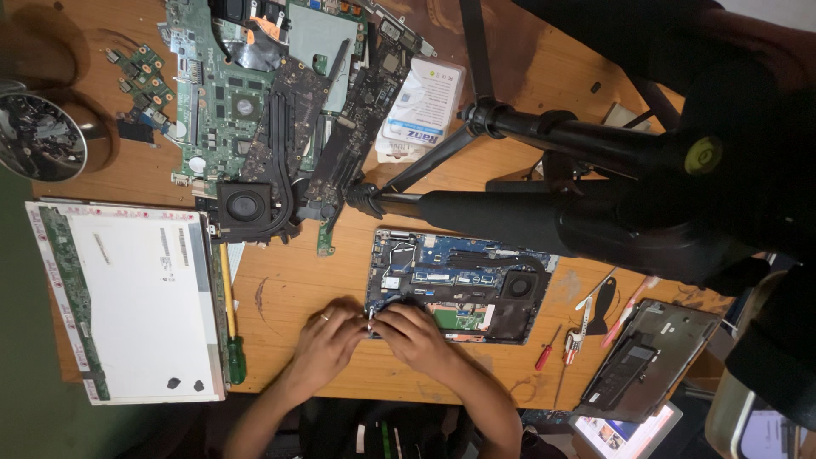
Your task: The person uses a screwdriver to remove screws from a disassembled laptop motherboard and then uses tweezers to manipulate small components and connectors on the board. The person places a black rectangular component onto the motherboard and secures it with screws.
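Head view: an opened laptop is being worked on near the middle of the wooden table, bottom cover off, board and fan exposed. Both hands are being held at its near-left corner. The left hand is being kept just beside the corner, fingers curled together; a ring is showing on one finger. The right hand is being rested on the chassis edge, fingertips bunched and pinching something small and pale at the corner; what it is cannot be told, too small.

Handling, as a judgement: the chassis is looking stiff and moderately heavy, and is sitting flat, so it is unlikely to be sliding. The exposed board is fragile; thin cables and connectors are being reached for at that corner, so a light pinch is being called for, no prying. Hold is best being taken on the chassis rim, not on the board or fan.

Around it: a display panel is lying to the left, a green-handled screwdriver beside it. Bare motherboards are being stacked at the far side. A red screwdriver and a removed cover with battery are lying to the right. A black tripod is standing over the far right.
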